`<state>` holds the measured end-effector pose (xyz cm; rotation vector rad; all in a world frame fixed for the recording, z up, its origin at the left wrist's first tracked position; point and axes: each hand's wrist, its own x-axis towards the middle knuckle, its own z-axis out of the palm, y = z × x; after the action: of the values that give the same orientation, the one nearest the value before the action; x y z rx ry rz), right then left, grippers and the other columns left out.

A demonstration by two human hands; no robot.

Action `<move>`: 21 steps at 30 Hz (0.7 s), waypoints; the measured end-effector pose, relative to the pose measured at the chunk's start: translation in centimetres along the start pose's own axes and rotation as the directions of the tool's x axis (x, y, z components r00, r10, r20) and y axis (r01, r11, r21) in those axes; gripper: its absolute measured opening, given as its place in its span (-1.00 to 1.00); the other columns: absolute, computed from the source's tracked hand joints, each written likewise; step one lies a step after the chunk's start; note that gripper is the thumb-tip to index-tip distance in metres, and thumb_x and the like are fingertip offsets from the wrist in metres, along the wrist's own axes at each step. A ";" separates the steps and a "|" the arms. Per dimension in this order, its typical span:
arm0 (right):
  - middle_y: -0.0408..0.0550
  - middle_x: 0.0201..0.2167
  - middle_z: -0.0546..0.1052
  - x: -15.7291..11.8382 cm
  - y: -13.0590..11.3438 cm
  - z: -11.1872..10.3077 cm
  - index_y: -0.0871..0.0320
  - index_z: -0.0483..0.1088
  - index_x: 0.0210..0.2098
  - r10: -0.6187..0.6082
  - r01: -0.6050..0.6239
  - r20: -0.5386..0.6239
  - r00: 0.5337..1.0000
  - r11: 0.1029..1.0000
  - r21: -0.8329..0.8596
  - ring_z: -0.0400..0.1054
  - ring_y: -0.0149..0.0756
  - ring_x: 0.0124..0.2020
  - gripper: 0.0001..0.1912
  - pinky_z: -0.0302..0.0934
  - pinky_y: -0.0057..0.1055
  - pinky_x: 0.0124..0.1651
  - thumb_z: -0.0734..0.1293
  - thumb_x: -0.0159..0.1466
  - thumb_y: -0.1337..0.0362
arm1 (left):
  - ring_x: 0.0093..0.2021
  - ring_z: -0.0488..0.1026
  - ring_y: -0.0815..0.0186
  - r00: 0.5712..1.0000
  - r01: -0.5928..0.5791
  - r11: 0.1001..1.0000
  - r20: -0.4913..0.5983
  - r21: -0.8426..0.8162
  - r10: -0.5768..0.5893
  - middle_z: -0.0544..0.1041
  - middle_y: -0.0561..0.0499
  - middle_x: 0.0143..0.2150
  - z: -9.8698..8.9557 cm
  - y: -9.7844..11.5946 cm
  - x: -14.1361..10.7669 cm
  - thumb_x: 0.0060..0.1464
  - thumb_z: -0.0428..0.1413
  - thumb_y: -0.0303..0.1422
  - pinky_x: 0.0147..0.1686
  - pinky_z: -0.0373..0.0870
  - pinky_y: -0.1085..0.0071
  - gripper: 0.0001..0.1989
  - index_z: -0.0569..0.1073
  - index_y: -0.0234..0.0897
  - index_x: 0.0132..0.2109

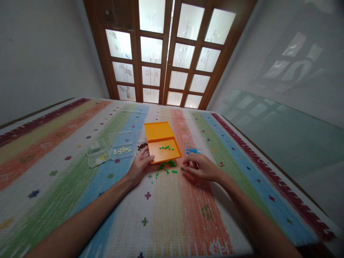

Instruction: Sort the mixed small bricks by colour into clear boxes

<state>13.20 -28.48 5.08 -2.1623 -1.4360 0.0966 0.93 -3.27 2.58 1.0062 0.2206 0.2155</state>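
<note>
My left hand (141, 163) holds the near left corner of an open orange plastic case (161, 154), thumb over the rim and fingers at its side. A few small green toy bricks (167, 147) lie in the case's lower half; its lid leans back. In front of the case, a loose pile of green bricks (170, 163) rests on the cloth, with several strays closer to me. My right hand (200, 167) is to the right of the pile, fingers curled together, with a small green brick (182, 168) at its fingertips.
Left of the case stand clear boxes: one with yellow pieces (103, 157), one with cream pieces (122, 150), one with dark brown pieces (141, 146). Blue pieces (192, 151) sit in a box behind my right hand. A striped tablecloth (145, 208) covers the table.
</note>
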 end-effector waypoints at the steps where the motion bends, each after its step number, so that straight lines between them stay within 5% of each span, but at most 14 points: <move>1: -0.12 -0.41 0.50 -0.2 0.2 0.6 0.15 0.52 -0.20 0.003 -0.002 0.016 1.000 1.000 -0.027 0.29 -0.41 -0.47 -0.86 0.10 -0.46 -0.37 0.36 0.29 0.26 | -0.08 0.61 0.12 1.000 -0.011 1.000 -0.005 0.001 0.011 0.64 -0.11 -0.03 0.0 0.0 0.0 -0.15 0.37 -0.37 -0.08 0.54 0.29 -0.46 0.45 -0.28 0.03; 6: -0.03 -0.33 0.51 -0.2 0.6 2.6 0.16 0.55 -0.22 0.033 -0.031 0.014 0.999 0.993 -0.111 0.37 -0.28 -0.27 -0.87 0.16 -0.38 -0.21 0.33 0.31 0.35 | -0.09 0.60 0.14 0.999 -0.035 0.999 -0.030 0.004 0.036 0.63 -0.10 -0.02 0.2 0.1 -0.1 -0.16 0.36 -0.37 -0.15 0.56 0.31 -0.47 0.45 -0.28 0.02; 13: -0.04 -0.32 0.57 0.2 0.8 2.8 0.15 0.53 -0.27 0.061 -0.061 -0.024 0.998 0.998 -0.001 0.42 -0.28 -0.28 -0.85 0.21 -0.38 -0.19 0.32 0.27 0.44 | -0.12 0.59 0.14 0.998 -0.046 0.999 -0.036 0.002 0.046 0.63 -0.09 -0.07 0.4 0.3 -0.2 -0.15 0.36 -0.35 -0.15 0.55 0.29 -0.44 0.42 -0.28 0.04; 21: 0.01 -0.28 0.54 0.9 -0.2 3.1 0.17 0.54 -0.20 -0.006 0.000 -0.074 0.997 0.997 -0.078 0.41 -0.28 -0.28 -0.83 0.19 -0.38 -0.22 0.30 0.34 0.30 | -0.18 0.60 0.21 0.997 -0.052 0.999 -0.056 -0.013 0.051 0.65 -0.04 -0.13 0.1 0.1 0.2 -0.18 0.38 -0.35 -0.19 0.52 0.39 -0.43 0.43 -0.26 0.02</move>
<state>12.31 -26.44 2.75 -2.2016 -1.4225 -0.0415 1.09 -3.22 2.67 0.9925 0.2437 0.2922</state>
